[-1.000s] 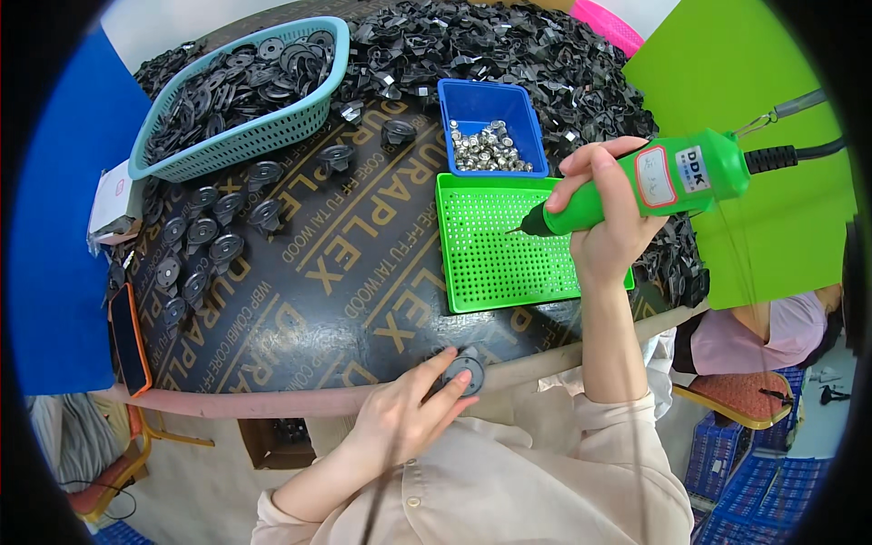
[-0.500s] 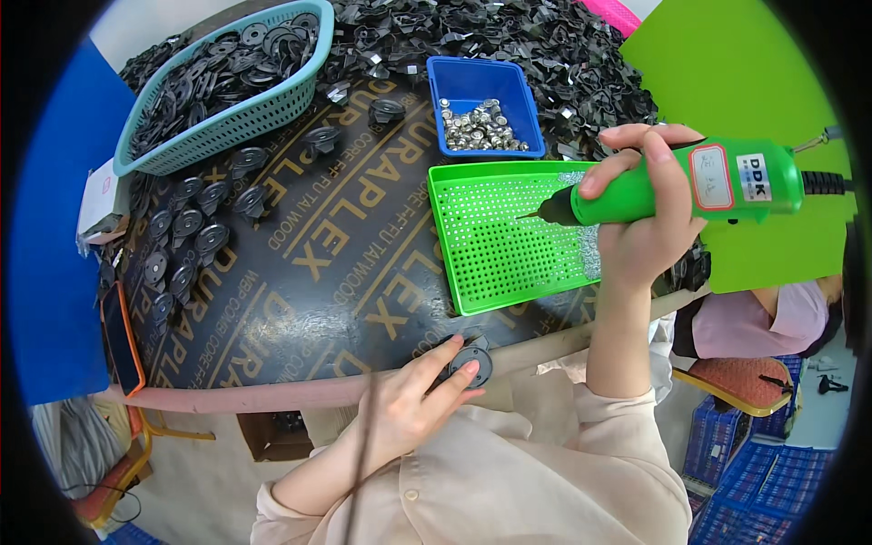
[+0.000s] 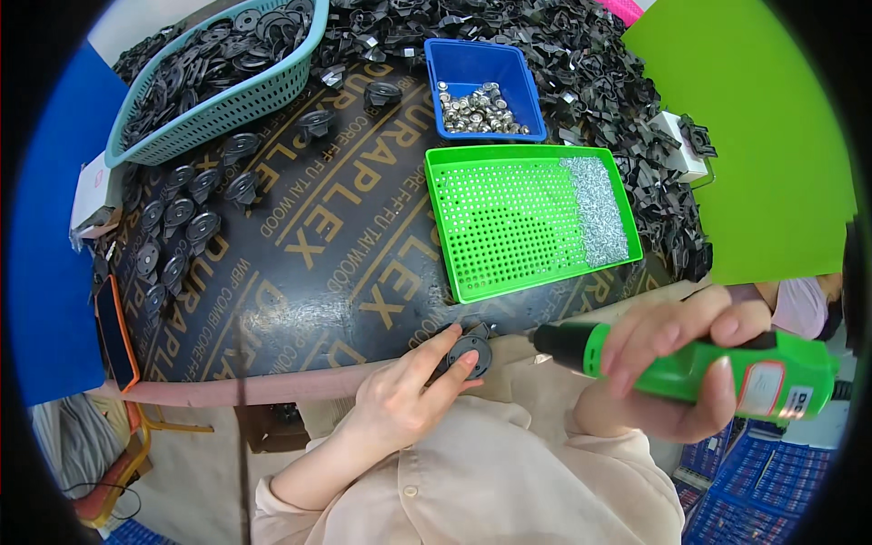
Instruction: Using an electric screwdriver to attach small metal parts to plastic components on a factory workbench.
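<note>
Both hands are clamped: left hand [image 3: 404,391] on a black disc [image 3: 470,356] at the desk's [image 3: 300,318] near edge, right hand [image 3: 674,325] on a screwdriver [image 3: 681,372] just swung from over the tray [image 3: 500,227] into apparent working range.

One screwdriver [image 3: 672,380], one perforated tray [image 3: 495,218], one teal basket [image 3: 227,111], one phone [image 3: 116,331]

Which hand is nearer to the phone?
Left. The left hand is right of the phone, holding a black disc; the right hand, holding the green tool, is farther right.
</note>
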Motion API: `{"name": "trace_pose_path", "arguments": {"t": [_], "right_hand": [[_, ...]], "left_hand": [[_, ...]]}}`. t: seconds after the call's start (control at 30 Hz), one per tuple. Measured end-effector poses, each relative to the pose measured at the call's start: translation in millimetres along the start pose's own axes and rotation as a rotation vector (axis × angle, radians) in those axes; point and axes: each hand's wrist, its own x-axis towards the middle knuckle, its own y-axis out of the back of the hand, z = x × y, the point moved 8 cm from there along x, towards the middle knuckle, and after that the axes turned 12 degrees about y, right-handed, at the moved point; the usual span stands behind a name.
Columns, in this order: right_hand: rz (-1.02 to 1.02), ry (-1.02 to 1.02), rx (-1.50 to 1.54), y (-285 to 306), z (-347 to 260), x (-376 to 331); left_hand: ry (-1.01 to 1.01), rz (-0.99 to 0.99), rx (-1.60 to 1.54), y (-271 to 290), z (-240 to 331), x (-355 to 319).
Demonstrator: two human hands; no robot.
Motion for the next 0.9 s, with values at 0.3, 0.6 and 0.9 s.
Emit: {"name": "trace_pose_path", "arguments": {"t": [0.3, 0.6, 0.9], "right_hand": [[-0.046, -0.112, 0.040, 0, 10, -25], [-0.126, -0.110, -0.010, -4, 7, -27], [-0.188, -0.126, -0.064, -14, 8, -25]], "left_hand": [[0.063, 0.012, -0.016, 1, -3, 1], [0.059, 0.022, -0.022, 2, -3, 1], [0.061, 0.026, -0.010, 2, -5, 0]]}}
